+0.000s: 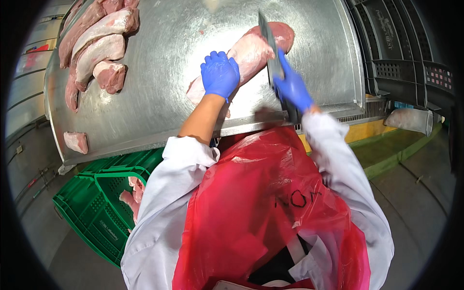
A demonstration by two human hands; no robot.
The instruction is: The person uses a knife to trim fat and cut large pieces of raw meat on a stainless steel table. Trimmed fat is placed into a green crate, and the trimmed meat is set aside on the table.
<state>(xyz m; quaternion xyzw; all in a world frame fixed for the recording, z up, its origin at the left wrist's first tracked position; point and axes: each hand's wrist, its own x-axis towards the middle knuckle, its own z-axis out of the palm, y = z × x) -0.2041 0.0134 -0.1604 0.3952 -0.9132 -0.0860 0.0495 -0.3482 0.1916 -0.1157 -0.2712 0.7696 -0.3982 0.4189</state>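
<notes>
A long pale pink slab of meat (247, 57) lies slantwise on the metal table, its darker red end at the far right. My left hand (221, 76), in a blue glove, rests on the slab's nearer left part with fingers laid out flat over it. In my right hand (293, 87), also gloved in blue and a little blurred, is the dark handle of a long knife (269, 41). The blade points away from me and crosses over the slab near its red end. Whether its edge is in the meat cannot be made out.
Several meat strips (99, 46) are heaped at the table's far left, and a small chunk (76, 142) lies near its left corner. The metal table (159, 92) has raised edges. Below left stands a green crate (92, 212) with meat inside; black crates (386, 48) stand at right.
</notes>
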